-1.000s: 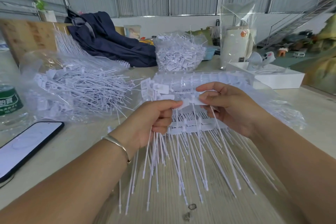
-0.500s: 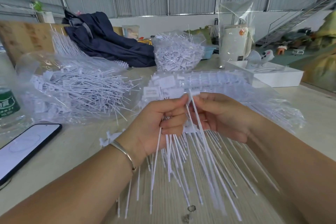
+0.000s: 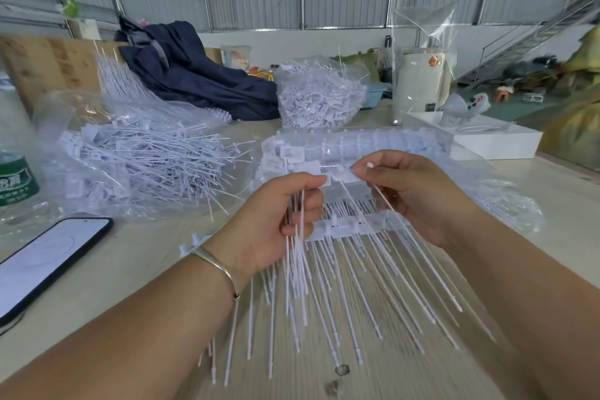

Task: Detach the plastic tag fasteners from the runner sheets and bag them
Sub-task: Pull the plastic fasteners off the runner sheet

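My left hand (image 3: 279, 221) is closed around a bundle of loose white tag fasteners (image 3: 297, 273) whose thin tails hang toward me. My right hand (image 3: 418, 195) pinches the flat head of one fastener (image 3: 345, 177) between thumb and fingers, its tail slanting down to the right. Between and under both hands a white runner sheet (image 3: 350, 226) lies on the wooden table, with many fastener tails fanning toward me. Behind my hands, a clear bag (image 3: 373, 143) holds stacked runner sheets. On the left an open clear bag (image 3: 146, 159) holds a heap of loose fasteners.
A phone (image 3: 48, 256) lies at the left edge with a green-labelled bottle (image 3: 16, 178) behind it. A second filled bag (image 3: 321, 94), a dark jacket (image 3: 201, 75), a white cylinder in plastic (image 3: 420, 81) and a white box (image 3: 480, 136) stand at the back.
My hands, pressed together half a second ago, have drawn apart. The right hand now holds one fastener head out to the right; the left keeps its bundle.
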Demonstrator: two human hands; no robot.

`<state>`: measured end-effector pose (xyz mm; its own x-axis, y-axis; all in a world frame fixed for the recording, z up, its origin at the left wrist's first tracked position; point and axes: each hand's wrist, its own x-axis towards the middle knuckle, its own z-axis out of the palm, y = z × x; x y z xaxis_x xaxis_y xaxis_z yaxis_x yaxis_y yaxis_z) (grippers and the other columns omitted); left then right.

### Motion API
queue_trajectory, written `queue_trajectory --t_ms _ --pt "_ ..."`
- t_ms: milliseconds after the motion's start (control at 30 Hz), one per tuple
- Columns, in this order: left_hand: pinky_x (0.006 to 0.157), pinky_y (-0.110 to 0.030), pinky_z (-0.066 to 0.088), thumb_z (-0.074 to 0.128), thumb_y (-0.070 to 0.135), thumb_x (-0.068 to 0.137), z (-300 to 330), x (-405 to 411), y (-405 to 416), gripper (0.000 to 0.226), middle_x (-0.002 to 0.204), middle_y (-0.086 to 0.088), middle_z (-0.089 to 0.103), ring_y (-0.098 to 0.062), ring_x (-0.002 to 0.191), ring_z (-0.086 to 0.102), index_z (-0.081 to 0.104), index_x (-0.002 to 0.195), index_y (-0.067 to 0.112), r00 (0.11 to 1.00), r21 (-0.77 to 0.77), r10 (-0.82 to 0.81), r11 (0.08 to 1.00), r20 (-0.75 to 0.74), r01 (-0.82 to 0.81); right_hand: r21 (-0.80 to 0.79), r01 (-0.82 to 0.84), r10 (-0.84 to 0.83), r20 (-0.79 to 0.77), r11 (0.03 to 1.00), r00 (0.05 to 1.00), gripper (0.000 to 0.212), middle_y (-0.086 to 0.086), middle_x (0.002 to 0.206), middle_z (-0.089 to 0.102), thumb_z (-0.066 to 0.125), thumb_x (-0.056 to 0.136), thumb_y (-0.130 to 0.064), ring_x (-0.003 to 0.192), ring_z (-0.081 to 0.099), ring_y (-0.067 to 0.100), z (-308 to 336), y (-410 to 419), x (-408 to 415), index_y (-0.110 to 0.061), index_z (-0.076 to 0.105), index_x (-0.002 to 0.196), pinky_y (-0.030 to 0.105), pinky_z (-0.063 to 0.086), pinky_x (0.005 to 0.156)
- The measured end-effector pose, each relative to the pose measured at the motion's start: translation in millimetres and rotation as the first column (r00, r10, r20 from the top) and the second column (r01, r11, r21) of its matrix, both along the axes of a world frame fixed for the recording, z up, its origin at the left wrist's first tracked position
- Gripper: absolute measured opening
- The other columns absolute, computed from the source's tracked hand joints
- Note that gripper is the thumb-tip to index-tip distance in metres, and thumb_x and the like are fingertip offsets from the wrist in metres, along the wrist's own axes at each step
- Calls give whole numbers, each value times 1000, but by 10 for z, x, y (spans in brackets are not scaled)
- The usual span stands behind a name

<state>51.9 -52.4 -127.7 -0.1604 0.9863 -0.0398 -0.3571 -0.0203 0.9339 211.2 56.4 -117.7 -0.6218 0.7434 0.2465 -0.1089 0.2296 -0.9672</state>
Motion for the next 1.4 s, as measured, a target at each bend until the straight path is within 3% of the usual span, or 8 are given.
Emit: queue_trajectory --t_ms 133,300,433,667,867,1067,1200,1400 --pt "33 -16 17 61 16 87 -5 -19 6 21 45 9 26 -4 35 20 50 69 18 991 -24 78 996 -106 -81 72 -26 24 24 997 999 11 11 69 48 71 83 -22 60 35 24 13 19 5 -16 78 90 25 31 56" --pt "33 -16 16 62 7 86 -16 -64 19 41 46 9 21 -5 35 18 51 50 24 984 5 146 989 -99 -146 37 35 -36 37 999 999 13 4 60 46 67 88 -14 50 38 14 50 79 43 -12 77 81 23 32 50" --pt "35 -15 20 66 4 82 -24 -48 26 30 46 8 25 -4 36 22 69 54 13 981 -28 143 989 -129 -148 0 96 -96 33 995 995 19 -2 57 41 66 90 -26 52 36 15 31 80 29 -13 67 77 25 32 53" --pt "35 -16 30 58 40 94 -85 -57 49 30 56 2 49 -7 36 36 47 81 14 983 -125 175 976 -57 -181 230 74 -100 104 970 990 42 -9 51 40 63 88 -45 50 33 12 -36 -2 -35 -4 64 82 18 34 49" --pt "37 -17 21 68 42 83 -40 -38 6 30 55 7 29 -6 39 23 54 86 15 979 -95 80 991 -189 -100 435 78 -170 177 897 969 46 -7 51 37 69 85 -40 48 32 5 -104 5 -48 4 61 76 11 28 48" --pt "35 -16 19 70 16 86 -71 -62 19 24 54 7 24 -6 38 20 51 73 19 969 -59 143 986 -203 -158 287 -23 -23 158 958 987 10 -9 56 51 66 91 -22 52 43 6 -45 -4 -24 -14 71 91 14 36 55" --pt "33 -16 19 69 14 84 -58 -95 13 28 55 6 23 -6 38 20 53 62 20 976 10 160 987 -147 -160 103 -20 12 80 994 997 17 8 68 51 56 94 -4 60 44 20 -15 2 -10 -15 68 91 27 38 58" --pt "32 -14 19 71 20 71 -24 -79 -1 27 51 8 24 -3 35 20 49 56 22 997 77 60 995 -47 -56 -65 -74 78 60 995 995 16 2 65 52 65 88 -19 55 42 15 -16 35 26 -11 56 77 25 38 56"
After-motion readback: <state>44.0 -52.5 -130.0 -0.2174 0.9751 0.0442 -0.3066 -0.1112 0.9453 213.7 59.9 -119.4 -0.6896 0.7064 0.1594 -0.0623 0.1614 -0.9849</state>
